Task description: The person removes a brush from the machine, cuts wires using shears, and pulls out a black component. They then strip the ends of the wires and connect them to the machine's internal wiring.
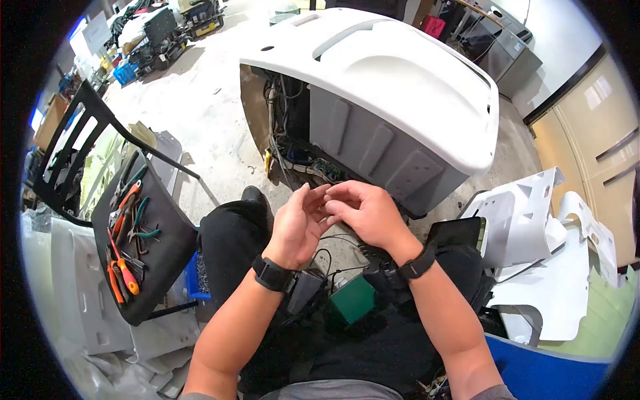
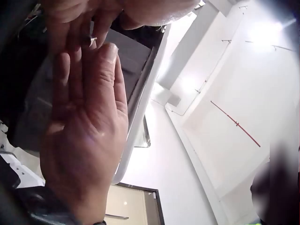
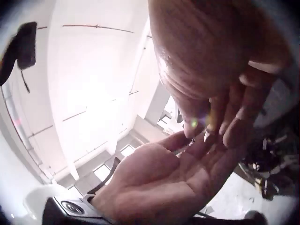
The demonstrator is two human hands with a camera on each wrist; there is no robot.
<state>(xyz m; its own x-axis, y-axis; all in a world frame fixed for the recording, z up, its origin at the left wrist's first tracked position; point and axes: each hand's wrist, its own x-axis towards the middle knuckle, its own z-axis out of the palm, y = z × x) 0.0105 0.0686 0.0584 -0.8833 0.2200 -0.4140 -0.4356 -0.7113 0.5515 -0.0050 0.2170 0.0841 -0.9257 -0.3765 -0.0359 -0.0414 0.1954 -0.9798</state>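
Both hands meet in front of the white-topped machine housing, above the person's lap. The right hand reaches over with bent fingers and pinches a tiny shiny metal piece, which looks like a small screw. The same metal piece shows as a bright glint among the fingertips in the left wrist view. Under it the left hand lies palm up, its fingers loosely extended and close to the right fingertips. The housing's open side exposes cables and a circuit board.
On the left, a black chair carries pliers and a red-yellow screwdriver. A blue bin stands beside it. White plastic panels lie at the right. A green square shows between the legs, near black cords.
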